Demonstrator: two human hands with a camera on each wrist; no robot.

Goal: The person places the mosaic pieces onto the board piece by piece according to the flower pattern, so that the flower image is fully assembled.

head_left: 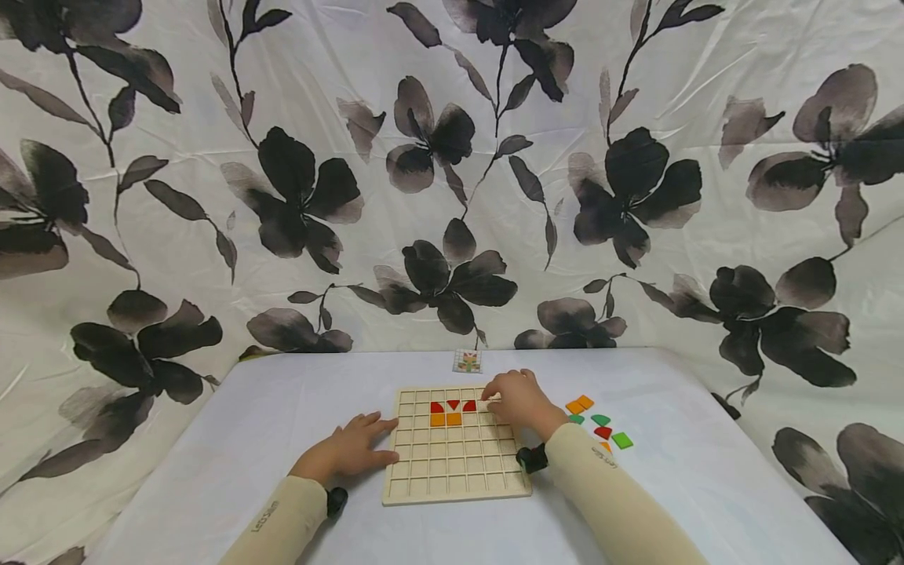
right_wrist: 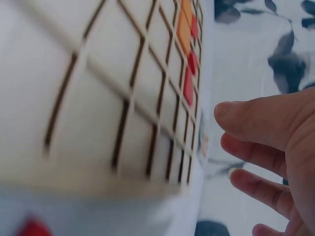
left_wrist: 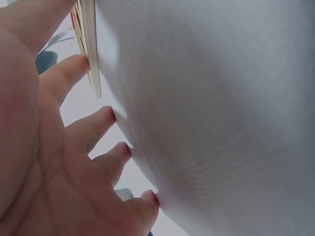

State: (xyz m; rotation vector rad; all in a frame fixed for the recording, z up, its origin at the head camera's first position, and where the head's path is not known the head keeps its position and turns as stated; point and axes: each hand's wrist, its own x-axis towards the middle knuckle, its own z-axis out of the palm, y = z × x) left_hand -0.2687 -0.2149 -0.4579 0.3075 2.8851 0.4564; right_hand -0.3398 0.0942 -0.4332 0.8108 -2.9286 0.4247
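A pale wooden grid board (head_left: 452,459) lies on the white table. In its upper rows sit a red triangle (head_left: 453,404), a red rounded piece (head_left: 469,406) with another like it at the left, and two orange squares (head_left: 446,420) side by side below. My left hand (head_left: 353,447) rests at the board's left edge, fingers spread, with thumb and a fingertip against the rim. Over the board's upper right corner is my right hand (head_left: 521,400), its fingers loosely bent. No piece shows between its thumb (right_wrist: 241,115) and fingers in the right wrist view.
Right of the board lie loose pieces: orange squares (head_left: 580,404), a green rounded piece (head_left: 600,421), a red piece (head_left: 603,432), a green square (head_left: 622,440) and others partly behind the right forearm. A small patterned card (head_left: 468,362) stands beyond the board. Floral cloth (head_left: 452,196) hangs behind.
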